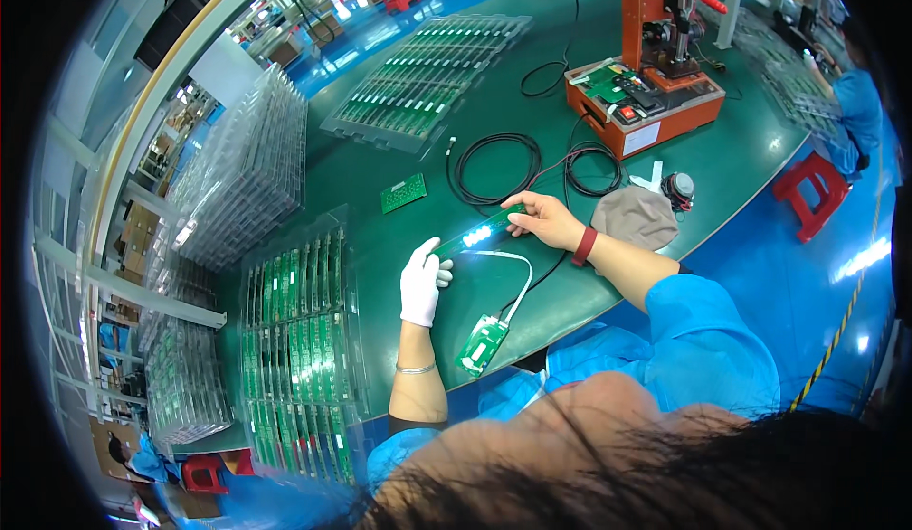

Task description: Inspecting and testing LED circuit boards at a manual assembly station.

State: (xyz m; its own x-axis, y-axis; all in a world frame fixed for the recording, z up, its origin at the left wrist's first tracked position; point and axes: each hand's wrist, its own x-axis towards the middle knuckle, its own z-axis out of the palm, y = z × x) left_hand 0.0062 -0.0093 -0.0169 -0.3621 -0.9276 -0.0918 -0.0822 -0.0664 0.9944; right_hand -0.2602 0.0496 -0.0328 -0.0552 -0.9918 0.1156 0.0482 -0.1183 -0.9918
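A long, narrow green circuit board point(492, 230) is held slanted above the green table, a bright white lit display glowing on it. My left hand point(420, 281), in a white glove, closes on its near left end. At the far right end, my bare right hand point(548, 222) pinches the board between thumb and fingers. A white cable point(525, 284) loops from the strip to a smaller green circuit board point(483, 345) by the table's front edge. Beyond my left hand lies another small green board point(404, 193), touched by neither hand.
Clear trays of green boards lie at the left point(299, 340) and back point(427, 79), beside tall tray stacks point(242, 169). Coiled black cables point(496, 164), a beige cloth point(635, 218) and an orange press fixture point(646, 103) occupy the right. A co-worker point(855, 103) sits far right.
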